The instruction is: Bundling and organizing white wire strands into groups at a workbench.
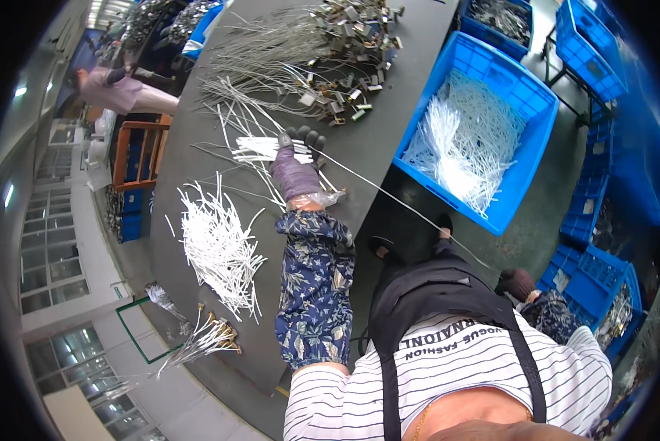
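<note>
My left hand (296, 165), in a purple glove with dark fingertips, is closed round a bundle of short white tubes (258, 149) above the grey table. A thin pale wire (396, 196) leaves this hand and stretches down to the right, towards my right hand (519, 284). That hand, in a dark glove, is beside my right hip with its fingers curled. Whether it grips the wire's end I cannot make out. A loose pile of white tubes (221, 250) lies left of my left forearm. Beyond the left hand are many wires (271, 70) with metal-ended connectors (355, 55).
A blue crate (532, 165) holding clear and white strands stands right of the table (374, 158). More blue crates (591, 51) line the right side. A wire bundle (205, 342) lies at the table's near left. Another person (120, 92) is at the far left.
</note>
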Demonstrator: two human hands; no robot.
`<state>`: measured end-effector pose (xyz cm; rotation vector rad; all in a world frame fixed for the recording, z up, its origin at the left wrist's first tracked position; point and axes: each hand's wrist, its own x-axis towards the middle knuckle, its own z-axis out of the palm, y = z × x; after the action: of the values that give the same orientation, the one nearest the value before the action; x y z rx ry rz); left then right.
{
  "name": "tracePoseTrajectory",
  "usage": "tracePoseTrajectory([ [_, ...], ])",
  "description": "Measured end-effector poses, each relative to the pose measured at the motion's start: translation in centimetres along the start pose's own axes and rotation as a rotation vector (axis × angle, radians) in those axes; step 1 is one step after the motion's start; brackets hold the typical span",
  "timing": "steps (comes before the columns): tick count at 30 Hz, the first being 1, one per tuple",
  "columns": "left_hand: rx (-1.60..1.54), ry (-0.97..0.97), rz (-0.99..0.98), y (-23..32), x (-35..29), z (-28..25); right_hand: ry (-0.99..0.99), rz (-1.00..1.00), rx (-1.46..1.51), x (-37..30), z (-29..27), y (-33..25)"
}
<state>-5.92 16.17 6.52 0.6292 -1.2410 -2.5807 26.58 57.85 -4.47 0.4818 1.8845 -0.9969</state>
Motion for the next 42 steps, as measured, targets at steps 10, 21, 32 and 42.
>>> tracePoseTrajectory([
  [10, 0.377, -0.212, -0.498, 0.1, -2.1, -2.3, 0.141, -0.159, -0.035, 3.5, -0.1, -4.3],
  [21, 1.586, -0.348, -0.140, -1.4, -0.5, -6.7, 0.294, -0.695, -0.172, 12.3, -1.0, -39.0],
  [32, 0.106, -0.149, -0.489, -8.3, -4.7, -6.8, 0.190, -0.675, 0.409, 16.6, -3.7, -34.6],
  [42, 0.096, -0.274, -0.425, -14.6, -6.7, -1.0, -0.015, -0.009, 0.318, -0.1, -1.0, -4.0],
])
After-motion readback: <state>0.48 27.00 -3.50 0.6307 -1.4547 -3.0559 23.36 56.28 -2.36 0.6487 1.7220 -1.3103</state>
